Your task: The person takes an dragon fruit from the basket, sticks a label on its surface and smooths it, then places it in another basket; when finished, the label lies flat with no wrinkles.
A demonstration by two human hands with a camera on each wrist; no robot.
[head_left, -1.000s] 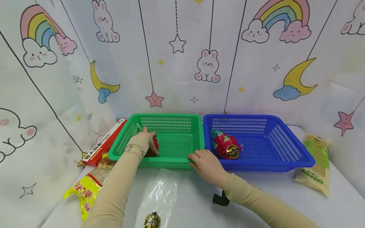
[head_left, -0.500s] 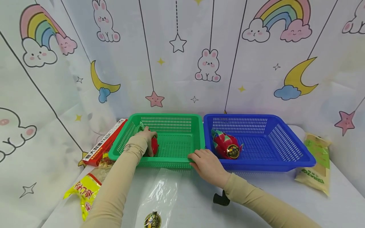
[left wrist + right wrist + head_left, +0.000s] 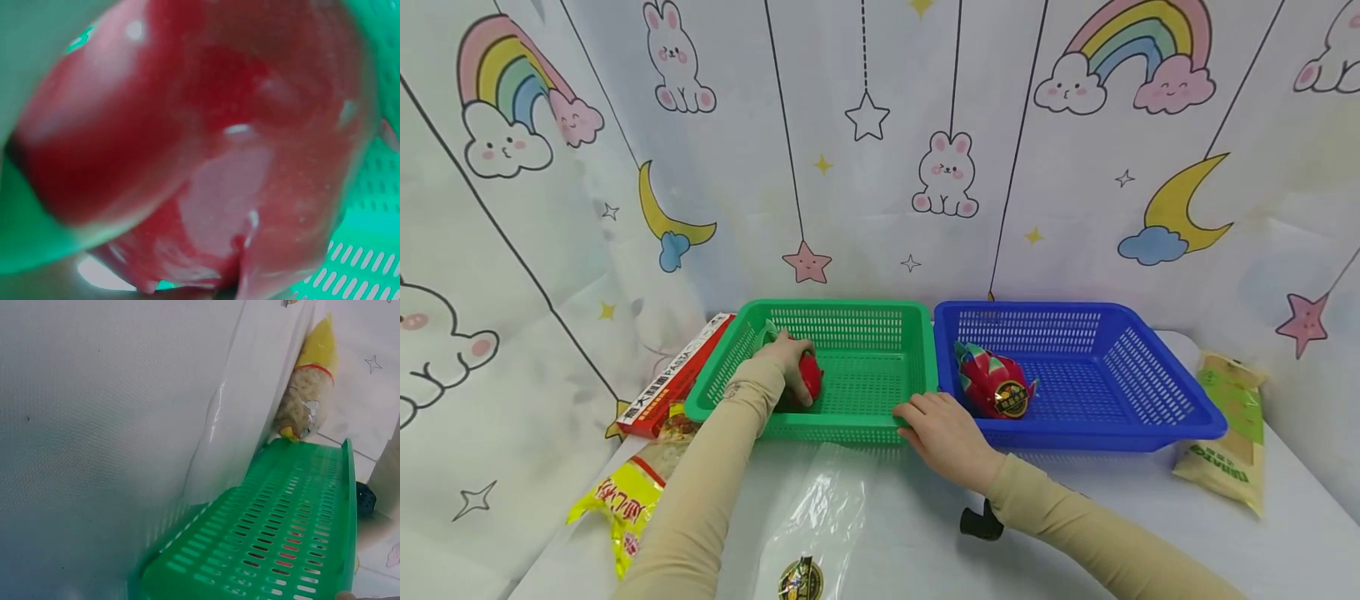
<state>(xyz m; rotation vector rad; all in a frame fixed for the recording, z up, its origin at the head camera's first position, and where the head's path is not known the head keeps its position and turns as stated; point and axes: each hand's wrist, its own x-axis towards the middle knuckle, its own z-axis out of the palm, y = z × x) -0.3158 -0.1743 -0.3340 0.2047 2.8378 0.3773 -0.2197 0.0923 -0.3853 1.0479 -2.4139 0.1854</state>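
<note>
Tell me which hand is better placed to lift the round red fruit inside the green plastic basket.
Probably the left hand: its fingers curl around the round red fruit, while the right hand holds the near rim of the green plastic basket.

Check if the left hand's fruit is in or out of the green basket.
In: the left hand grips the fruit, the green basket around it.

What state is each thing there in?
Red fruit: in grip of left hand
Green basket: upright, right hand on rim
Blue basket: upright, holding labelled fruit
Clear bag: lying flat
Yellow bag: lying, filled
Red box: aslant
Tan bag: lying down
Black object: partly hidden
</note>
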